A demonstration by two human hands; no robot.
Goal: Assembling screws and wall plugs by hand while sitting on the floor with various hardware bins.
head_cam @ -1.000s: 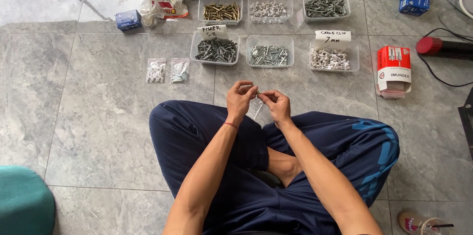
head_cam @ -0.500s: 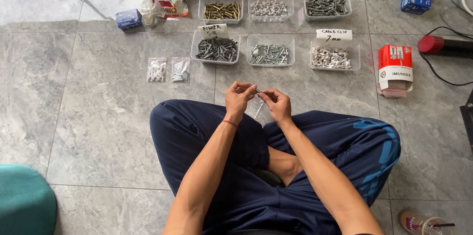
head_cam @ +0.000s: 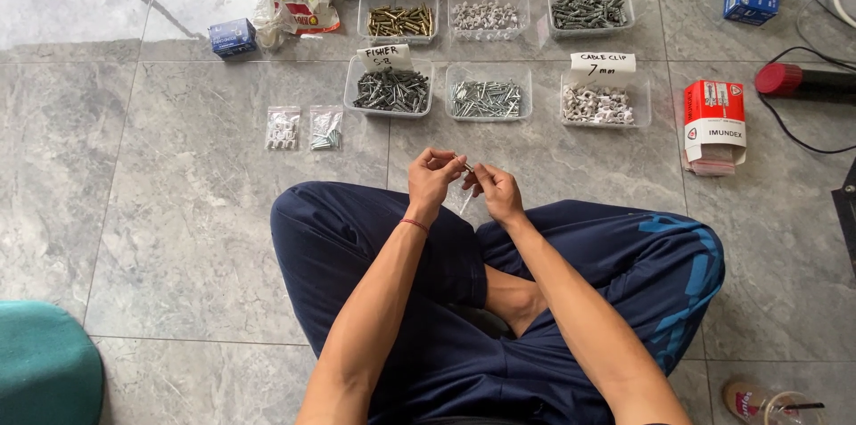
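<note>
Here, cross-legged on the grey tiled floor [head_cam: 178, 238], I pinch a small clear bag [head_cam: 466, 198] between both hands above my knees: my left hand [head_cam: 432, 177] and right hand [head_cam: 496, 191] each close fingertips on its top edge. Beyond them lie two filled little bags [head_cam: 303, 128], then six clear trays [head_cam: 486, 55] of screws and clips toward the floor's far edge.
</note>
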